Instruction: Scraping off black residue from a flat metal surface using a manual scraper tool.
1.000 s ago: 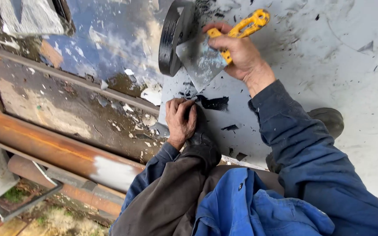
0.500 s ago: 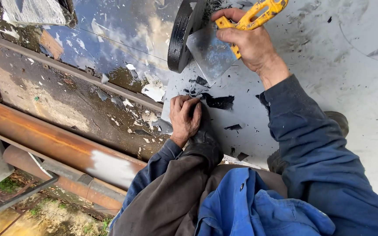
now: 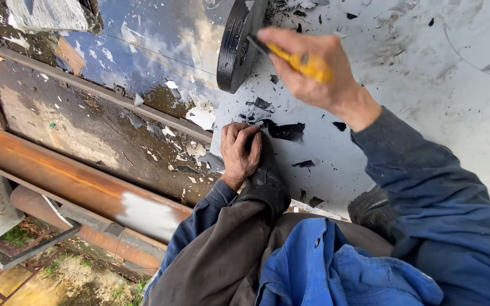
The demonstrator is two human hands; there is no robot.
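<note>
Yellow knife (image 3: 304,62) sits in the right hand (image 3: 319,71), fingers clamped round the handle, tip at the black disc (image 3: 239,42) standing on the white sheet (image 3: 426,73). Left hand (image 3: 240,152) curled on boot toe (image 3: 267,170), gripping nothing. Looks like mid-trimming; next cut wants a steady blade angle.

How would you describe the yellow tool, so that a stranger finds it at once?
Look at the pale grey sheet filling the upper right. Near its top edge, beside a thick black disc, the right hand grips the tool. It is the only bright yellow thing here.
</note>
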